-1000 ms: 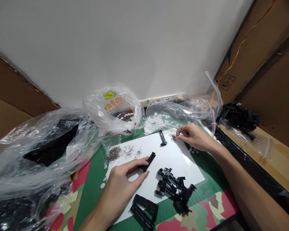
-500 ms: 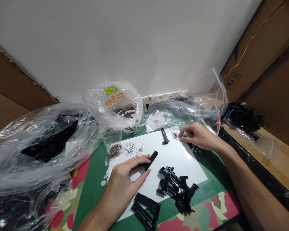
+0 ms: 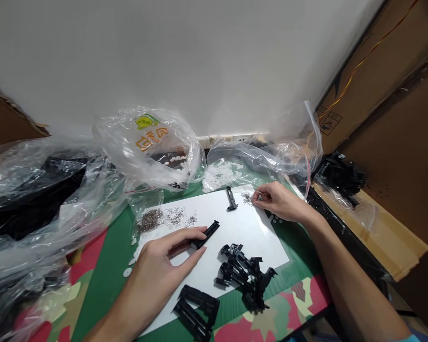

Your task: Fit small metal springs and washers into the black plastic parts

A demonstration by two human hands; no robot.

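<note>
Black plastic makes up the slim part [image 3: 210,231] that our left hand [image 3: 153,263] pinches between thumb and fingers. At our right hand [image 3: 281,202], fingertips drawn close together meet the metal bits [image 3: 246,197]; we cannot tell whether they grip one. We seem to be picking one out, which calls for a fine, steady pinch.
</note>
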